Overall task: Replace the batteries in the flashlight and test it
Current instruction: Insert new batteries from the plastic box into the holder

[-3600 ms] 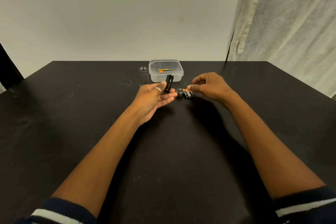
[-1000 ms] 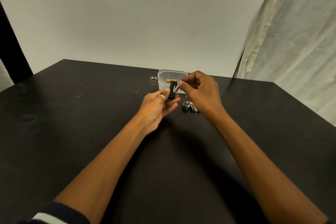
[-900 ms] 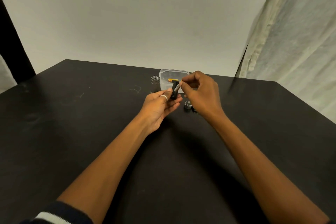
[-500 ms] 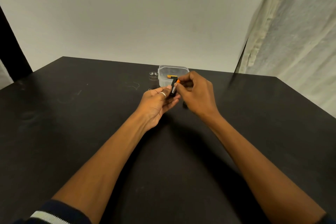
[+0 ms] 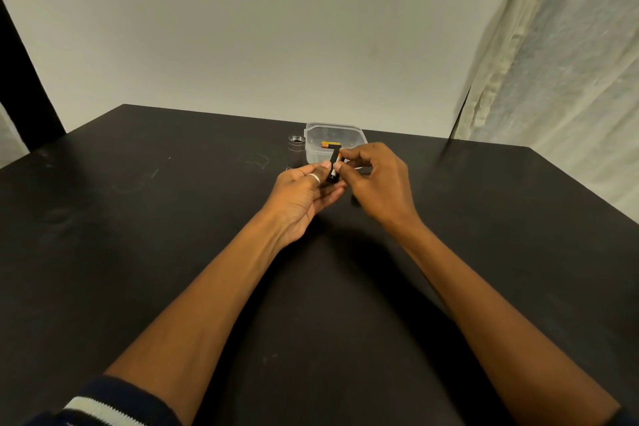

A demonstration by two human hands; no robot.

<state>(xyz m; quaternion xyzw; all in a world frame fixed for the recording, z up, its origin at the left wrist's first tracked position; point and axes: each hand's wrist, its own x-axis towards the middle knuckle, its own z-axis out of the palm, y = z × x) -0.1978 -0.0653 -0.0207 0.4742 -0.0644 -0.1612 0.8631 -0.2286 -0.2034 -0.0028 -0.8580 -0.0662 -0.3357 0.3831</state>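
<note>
I'm looking down on a black table (image 5: 173, 252), matte and lightly scuffed, with a few pale specks near my forearms. Behind it is a plain off-white wall (image 5: 259, 28), a dark upright strip at the far left, and a pale curtain (image 5: 560, 79) hanging at the right. Both hands meet above the middle of the table. My left hand (image 5: 304, 194) lies palm up, fingers curled around the lower end of a black holder (image 5: 333, 165), thumb pressed against its side; there is a ring (image 5: 314, 178) on that thumb. The holder stands nearly upright, its long axis leaning slightly right at the top, lower end in my palm and upper end pointing up and away toward the wall. My right hand (image 5: 377, 180) is pinched narrow on a battery (image 5: 339, 158), thumb and forefinger closed on it, holding it against the holder's right side. Only its orange end shows, so I cannot tell whether it is seated. Behind the hands sits a clear tub (image 5: 356, 138) with another orange-and-black battery lying crosswise inside. Just left of the tub, the flashlight (image 5: 296, 152) stands upright on the table, open end up, apart from both hands. Something small and dark lies under my right hand; I cannot tell what.
</note>
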